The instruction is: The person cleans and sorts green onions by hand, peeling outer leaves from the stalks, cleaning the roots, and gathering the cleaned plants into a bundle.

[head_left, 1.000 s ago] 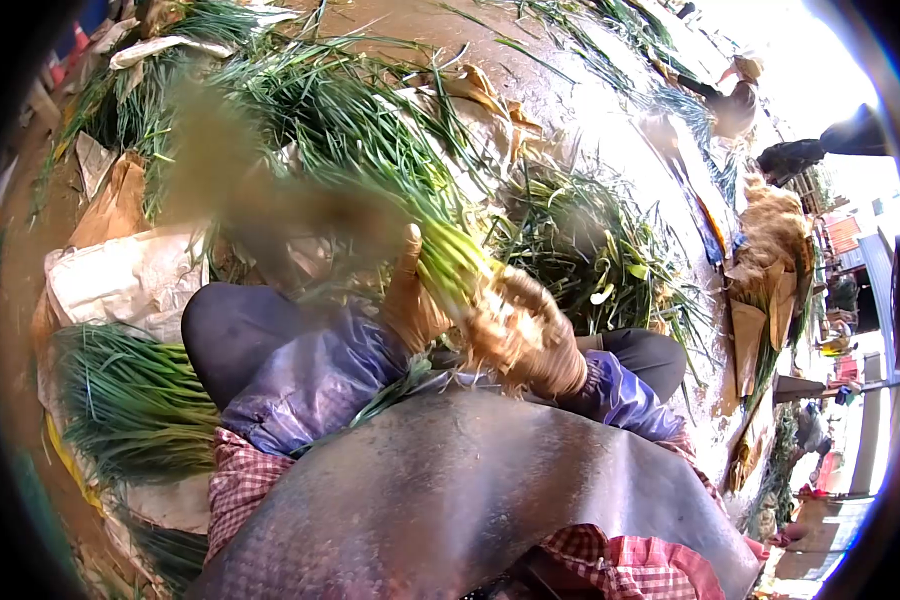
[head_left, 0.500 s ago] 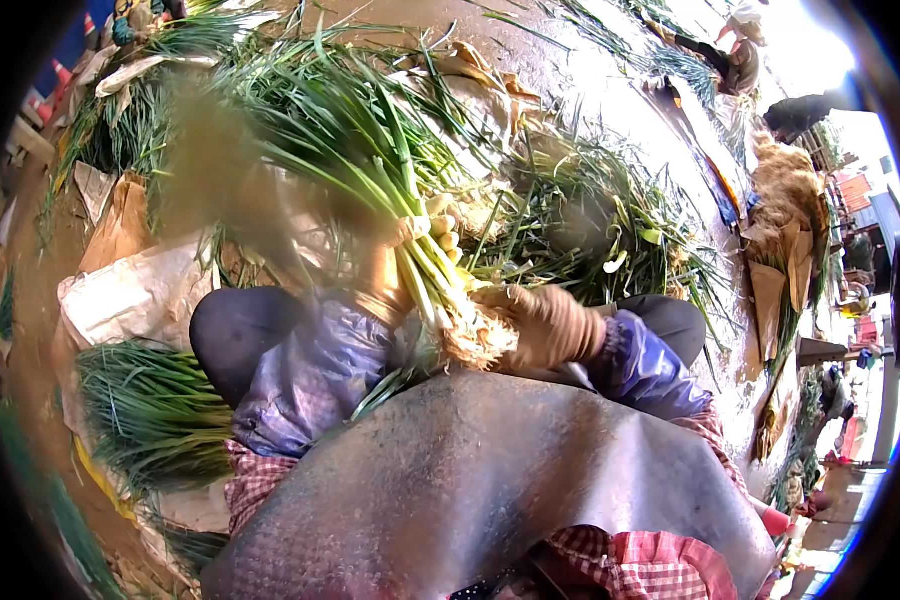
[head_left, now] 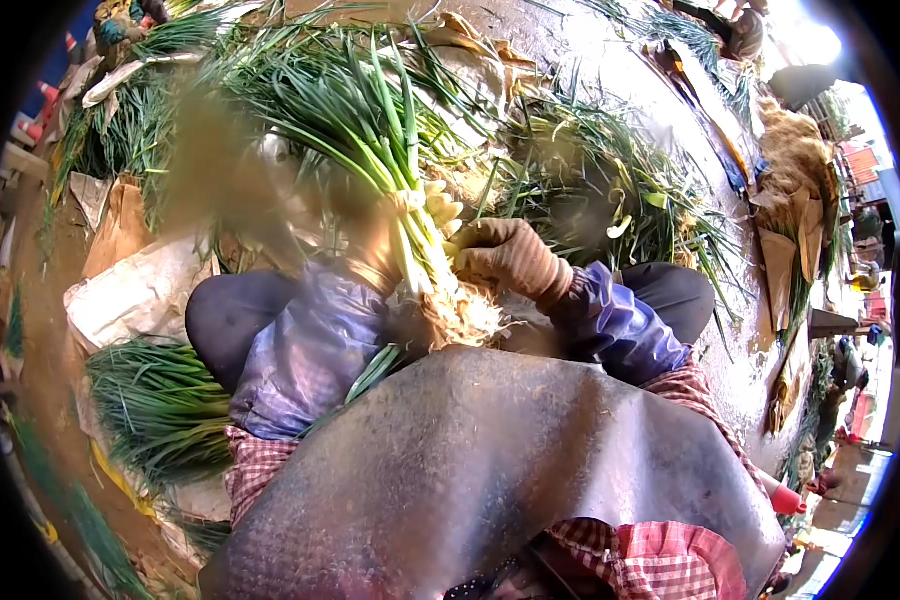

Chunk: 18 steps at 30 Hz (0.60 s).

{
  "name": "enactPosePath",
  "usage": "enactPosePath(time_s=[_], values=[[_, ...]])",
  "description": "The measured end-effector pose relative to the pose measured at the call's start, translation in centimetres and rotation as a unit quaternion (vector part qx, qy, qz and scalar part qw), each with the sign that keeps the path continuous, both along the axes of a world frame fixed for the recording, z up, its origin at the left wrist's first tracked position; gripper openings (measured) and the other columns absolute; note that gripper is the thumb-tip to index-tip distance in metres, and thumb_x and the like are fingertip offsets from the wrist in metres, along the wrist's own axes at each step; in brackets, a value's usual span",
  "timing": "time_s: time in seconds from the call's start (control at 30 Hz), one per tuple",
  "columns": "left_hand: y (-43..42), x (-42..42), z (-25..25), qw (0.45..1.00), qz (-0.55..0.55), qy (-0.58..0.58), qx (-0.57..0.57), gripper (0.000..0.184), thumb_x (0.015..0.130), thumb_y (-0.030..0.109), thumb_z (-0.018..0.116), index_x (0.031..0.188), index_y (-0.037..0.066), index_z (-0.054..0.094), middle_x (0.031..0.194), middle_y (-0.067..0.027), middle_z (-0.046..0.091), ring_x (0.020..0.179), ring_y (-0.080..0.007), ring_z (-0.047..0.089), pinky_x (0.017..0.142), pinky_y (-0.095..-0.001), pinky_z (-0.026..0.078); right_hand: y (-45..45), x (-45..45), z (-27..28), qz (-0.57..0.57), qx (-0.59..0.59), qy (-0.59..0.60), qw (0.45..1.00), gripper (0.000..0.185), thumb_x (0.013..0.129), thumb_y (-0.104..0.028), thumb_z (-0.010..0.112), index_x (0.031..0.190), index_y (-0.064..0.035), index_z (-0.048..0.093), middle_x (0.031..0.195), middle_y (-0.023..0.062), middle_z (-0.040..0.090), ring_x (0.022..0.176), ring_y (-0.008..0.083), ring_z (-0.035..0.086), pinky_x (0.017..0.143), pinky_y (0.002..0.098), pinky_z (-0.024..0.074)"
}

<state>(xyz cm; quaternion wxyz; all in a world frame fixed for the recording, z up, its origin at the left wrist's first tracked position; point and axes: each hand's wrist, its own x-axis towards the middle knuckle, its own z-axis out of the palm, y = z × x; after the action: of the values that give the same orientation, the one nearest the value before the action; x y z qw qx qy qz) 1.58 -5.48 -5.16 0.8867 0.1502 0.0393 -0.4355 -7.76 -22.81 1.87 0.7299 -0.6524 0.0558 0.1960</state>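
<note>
A bunch of green onions (head_left: 415, 250) slants across my lap, leaves up and away, pale roots low near the apron. My left hand (head_left: 378, 255), in a brown glove and partly blurred by a smudge on the lens, is wrapped round the stalks. My right hand (head_left: 515, 260), also gloved, has its fingers curled in a pinch against the white stalks, just above the roots; the fingertips are partly hidden. Behind the bunch lie more green onions (head_left: 300, 95) with white bulb ends showing beside the stalks.
A dark apron (head_left: 470, 470) covers my lap. Another pile of green onions (head_left: 160, 405) lies at my left beside brown paper (head_left: 135, 295). Loose leaf trimmings (head_left: 620, 190) are heaped in front to the right. At the far right stand wrapped bundles (head_left: 795, 180), with people beyond.
My right hand has moved up and left, from the roots to the white stalks. The bunch is slightly more upright, still in my left hand.
</note>
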Motion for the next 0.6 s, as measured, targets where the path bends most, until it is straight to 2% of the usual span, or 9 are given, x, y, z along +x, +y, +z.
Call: enactPosePath(time_s=[0.1,0.17,0.2,0.33,0.4,0.43,0.47,0.53,0.6], values=[[0.1,0.8,0.7,0.999,-0.019,-0.01,0.043,0.042,0.075,0.013,0.061,0.112,-0.002,0.052,0.095,-0.0122,0.063,0.089,-0.0274,0.063,0.09,-0.0445,0.048,-1.4,-0.4,3.0,0.016,-0.058,-0.01,0.998,0.008,0.082,-0.006,0.063,0.087,-0.0001,0.062,0.07,0.006,0.061,0.047,0.0092,0.053,0.04,0.0218,0.0405],[-0.1,0.6,1.2,0.998,0.011,0.005,0.06,0.04,0.075,0.014,0.062,0.111,-0.002,0.054,0.091,-0.0098,0.064,0.081,-0.024,0.063,0.084,-0.0422,0.051,-2.9,-1.5,2.2,-0.078,0.147,-0.07,0.984,0.008,0.082,-0.008,0.063,0.084,-0.0012,0.06,0.072,0.0055,0.061,0.048,0.0089,0.053,0.039,0.0219,0.0416],[0.1,0.7,1.1,0.998,0.015,0.007,0.064,0.039,0.075,0.014,0.062,0.111,-0.002,0.054,0.091,-0.01,0.064,0.082,-0.0241,0.063,0.083,-0.0418,0.052,-3.9,-1.8,3.1,-0.109,0.139,-0.111,0.978,0.011,0.082,-0.011,0.064,0.086,-0.0013,0.06,0.073,0.0056,0.062,0.05,0.0093,0.055,0.041,0.0221,0.0432],[0.5,0.9,1.2,0.997,0.013,-0.011,0.072,0.039,0.076,0.014,0.062,0.111,-0.002,0.054,0.09,-0.0094,0.064,0.082,-0.0234,0.063,0.081,-0.0407,0.052,-8.2,-1.7,5.6,-0.179,-0.187,-0.272,0.927,0.023,0.083,-0.022,0.066,0.094,-0.0016,0.06,0.076,0.0061,0.064,0.06,0.0108,0.059,0.05,0.0225,0.0495],[0.4,0.7,1.5,0.997,0.009,-0.008,0.081,0.04,0.076,0.014,0.062,0.112,-0.001,0.054,0.092,-0.0099,0.064,0.082,-0.0231,0.063,0.08,-0.0394,0.053,-9.8,-1.4,3.7,-0.14,-0.289,-0.249,0.914,0.033,0.084,-0.027,0.064,0.103,-0.0019,0.056,0.083,0.0073,0.063,0.066,0.0109,0.06,0.054,0.0223,0.051],[0.2,0.5,1.4,0.995,0.011,-0.022,0.094,0.041,0.076,0.013,0.061,0.114,-0.001,0.053,0.094,-0.0106,0.064,0.083,-0.0232,0.063,0.08,-0.0387,0.053,-10.0,-1.3,1.9,-0.085,-0.25,-0.185,0.947,0.039,0.085,-0.03,0.063,0.11,-0.0021,0.051,0.09,0.0084,0.062,0.069,0.0106,0.06,0.056,0.022,0.0509],[0.1,1.3,0.2,0.997,-0.057,-0.055,-0.002,0.04,0.076,0.012,0.061,0.113,-0.001,0.053,0.096,-0.0115,0.064,0.083,-0.024,0.063,0.081,-0.0386,0.052,-9.8,-1.0,0.4,-0.033,-0.178,-0.108,0.978,0.045,0.086,-0.033,0.061,0.117,-0.0023,0.047,0.097,0.0094,0.06,0.072,0.0102,0.06,0.058,0.0216,0.0508],[-0.2,0.5,1.5,0.995,-0.038,0.008,0.091,0.039,0.076,0.011,0.061,0.112,-0.002,0.053,0.096,-0.0118,0.064,0.084,-0.0249,0.063,0.081,-0.0386,0.052,-8.1,-0.1,-3.5,0.078,0.092,0.029,0.992,0.059,0.088,-0.038,0.058,0.131,-0.0026,0.039,0.111,0.0116,0.058,0.078,0.0096,0.059,0.062,0.0209,0.0506],[-0.3,0.3,1.5,0.997,-0.049,0.027,0.062,0.04,0.078,0.012,0.06,0.114,-0.003,0.053,0.094,-0.0137,0.065,0.085,-0.0262,0.064,0.082,-0.0389,0.052,-4.6,-0.1,-6.3,0.187,0.417,0.12,0.881,0.066,0.09,-0.041,0.056,0.139,-0.003,0.033,0.12,0.0119,0.055,0.085,0.0097,0.059,0.068,0.0211,0.0507]])
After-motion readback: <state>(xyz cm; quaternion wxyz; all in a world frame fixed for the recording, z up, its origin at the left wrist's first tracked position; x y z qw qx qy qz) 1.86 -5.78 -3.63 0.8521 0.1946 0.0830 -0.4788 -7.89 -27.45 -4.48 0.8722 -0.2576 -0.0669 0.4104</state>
